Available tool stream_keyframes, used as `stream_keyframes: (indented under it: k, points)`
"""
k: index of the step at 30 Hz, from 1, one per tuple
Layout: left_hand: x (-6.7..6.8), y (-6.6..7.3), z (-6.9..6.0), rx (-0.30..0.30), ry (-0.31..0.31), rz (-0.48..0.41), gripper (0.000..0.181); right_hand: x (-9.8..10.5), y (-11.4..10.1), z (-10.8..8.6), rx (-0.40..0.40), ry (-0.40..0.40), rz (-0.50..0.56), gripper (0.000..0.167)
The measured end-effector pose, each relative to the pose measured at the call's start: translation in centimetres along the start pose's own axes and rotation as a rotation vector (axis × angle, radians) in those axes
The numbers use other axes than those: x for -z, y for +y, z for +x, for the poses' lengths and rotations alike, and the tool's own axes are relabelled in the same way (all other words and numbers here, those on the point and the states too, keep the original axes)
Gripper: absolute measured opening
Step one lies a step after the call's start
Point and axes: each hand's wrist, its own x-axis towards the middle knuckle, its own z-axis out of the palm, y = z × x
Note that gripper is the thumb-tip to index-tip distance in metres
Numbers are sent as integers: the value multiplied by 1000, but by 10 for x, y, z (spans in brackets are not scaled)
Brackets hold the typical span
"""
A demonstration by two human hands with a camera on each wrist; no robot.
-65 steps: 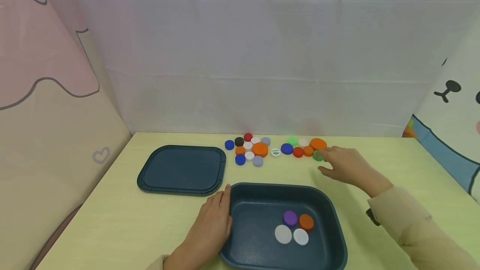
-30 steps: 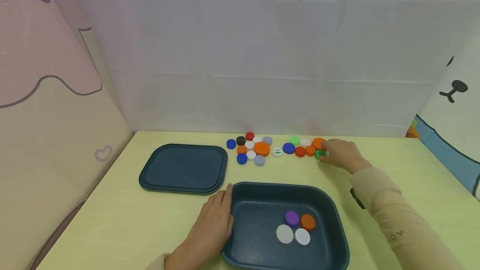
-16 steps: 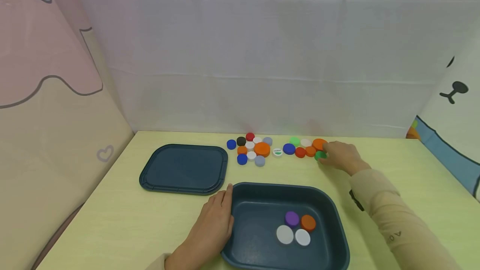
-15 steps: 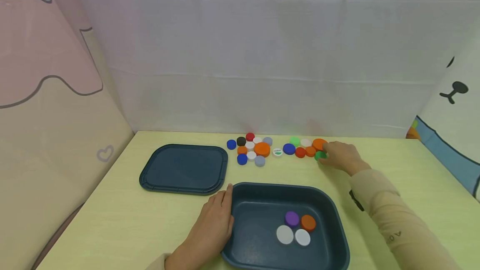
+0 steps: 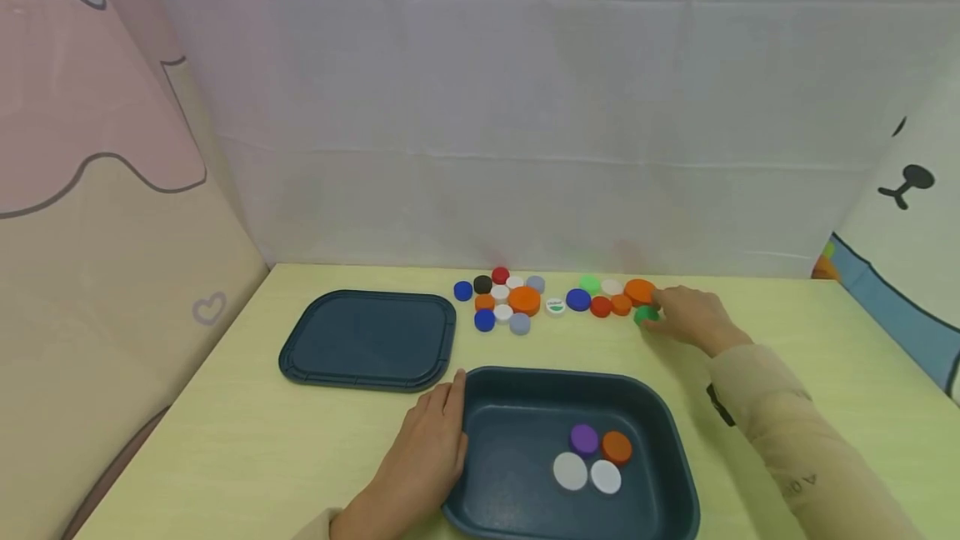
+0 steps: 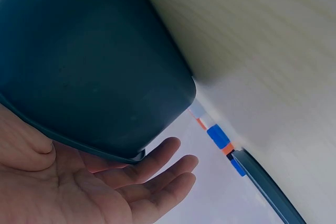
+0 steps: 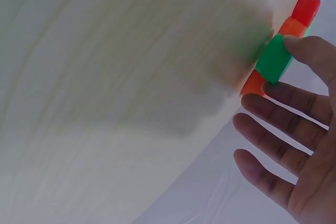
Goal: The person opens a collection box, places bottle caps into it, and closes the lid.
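Observation:
In the head view my left hand (image 5: 416, 448) rests on the left rim of a dark blue-green plastic tub (image 5: 510, 415), its fingers fairly straight. The left wrist view shows the tub's outer wall (image 6: 94, 77) beside my palm, with several fingers extended past the rim. My right hand (image 5: 693, 319) reaches to the back right of the table. Its thumb and index finger pinch a green bottle cap (image 7: 275, 59) at its edges. A large orange cap (image 5: 640, 292) lies touching or very close behind it. Inside the tub are a purple cap (image 5: 584, 440), an orange cap (image 5: 617, 447) and two white caps (image 5: 570, 471).
A flat dark lid or tray (image 5: 367, 340) lies left of the tub. Several loose caps, including a red cap (image 5: 601, 307) and a blue cap (image 5: 578, 299), spread along the table's back. A pale curtain (image 5: 525, 132) hangs right behind them.
My right hand has come down on the green cap and closed thumb and finger on it. The cap has shifted slightly right, away from the small orange cap. My left hand stays put.

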Motion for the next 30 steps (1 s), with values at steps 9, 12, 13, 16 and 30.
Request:
stream_keyframes:
  k: [9,12,13,16,30]
  points:
    - [-2,0,1,5,8,11,56,2,1,-9,-4,12,1,33]
    - [-2,0,1,6,10,13,56,5,-1,-13,6,34,-7,31]
    - [-2,0,1,8,8,13,56,6,-2,-14,11,45,-11,31]
    - [-2,0,1,8,10,18,56,10,-6,-20,30,77,-22,29]
    - [-1,1,0,3,19,23,57,25,-37,-46,125,211,-74,24]
